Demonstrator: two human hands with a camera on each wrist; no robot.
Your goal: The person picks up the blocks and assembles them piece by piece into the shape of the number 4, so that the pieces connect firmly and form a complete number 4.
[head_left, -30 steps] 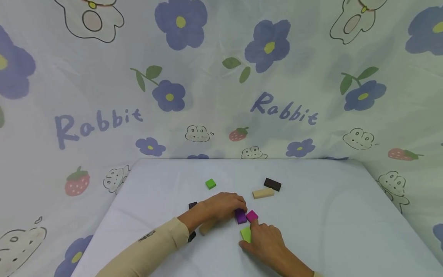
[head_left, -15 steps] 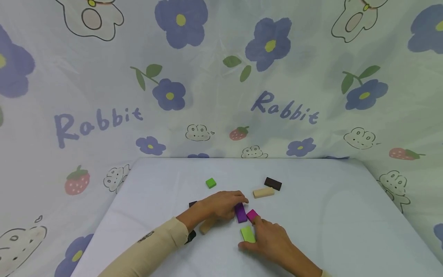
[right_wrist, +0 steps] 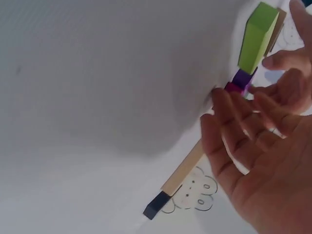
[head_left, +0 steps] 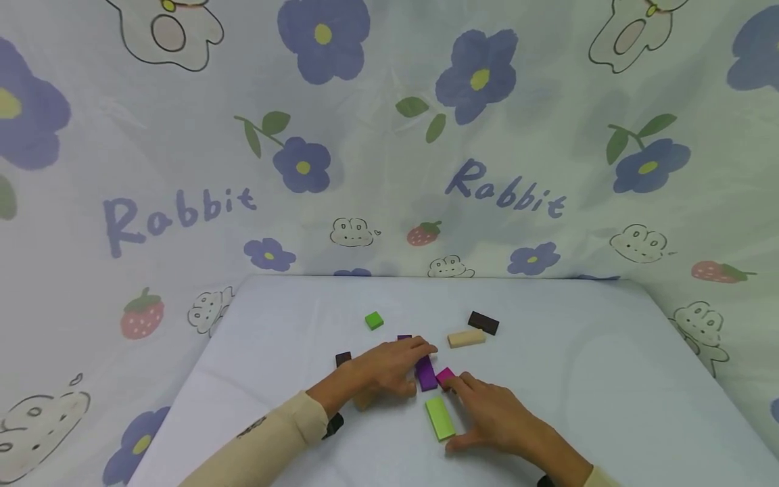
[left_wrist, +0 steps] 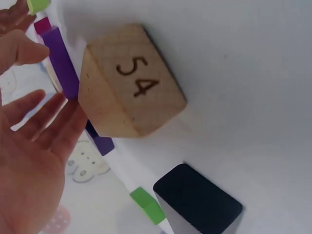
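Blk w/ "54" [left_wrist: 131,83]: bare wood, matt, smooth, fine grain visible. Purple blk [head_left: 427,373] & lime blk [head_left: 441,419] – smooth, coloured finish, approx. satin. Black blk [left_wrist: 197,197]: smooth, matt. Tabletop [head_left: 566,392]: smooth, matt. Backdrop [head_left: 377,155] – cloth or plastic, can't tell; lightly creased. Sleeve [head_left: 262,439]: matt cloth.

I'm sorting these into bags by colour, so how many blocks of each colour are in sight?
Purple blocks: 2, one mostly behind the left hand
Plain wood blocks: 2
Dark blocks: 2
Lime block: 1
Pink block: 1
Bright green block: 1
Total in sight: 9
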